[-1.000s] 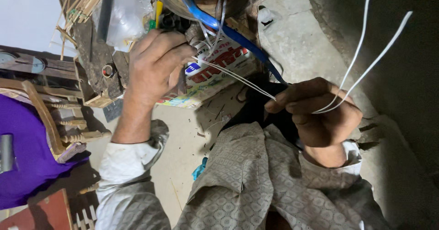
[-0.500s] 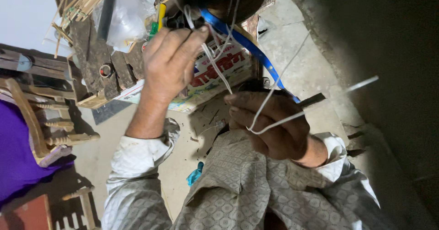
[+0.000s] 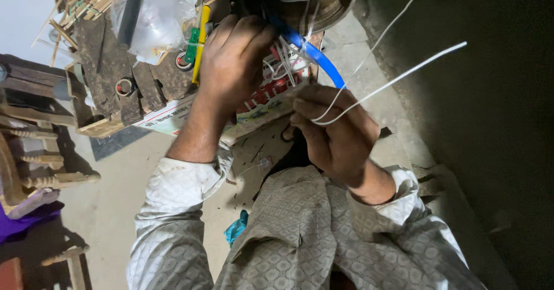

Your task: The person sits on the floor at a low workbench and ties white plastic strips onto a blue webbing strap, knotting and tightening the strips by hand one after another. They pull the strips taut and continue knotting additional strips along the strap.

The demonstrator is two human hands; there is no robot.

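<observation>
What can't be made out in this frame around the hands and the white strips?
- Head view: the left hand fingertips and whatever they grip, hidden behind the hand's own back.
- Where the white strips start, buried under the right hand fingers.
- The round dark object above, cut off by the top edge.
- The floor at right, lost in deep shadow.

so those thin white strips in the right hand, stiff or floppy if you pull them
Probably springy, not limp: the white strips jut out past the right hand in shallow curves without drooping. They look thin and light, so they likely bend easily and could slip through the fingers.
</observation>
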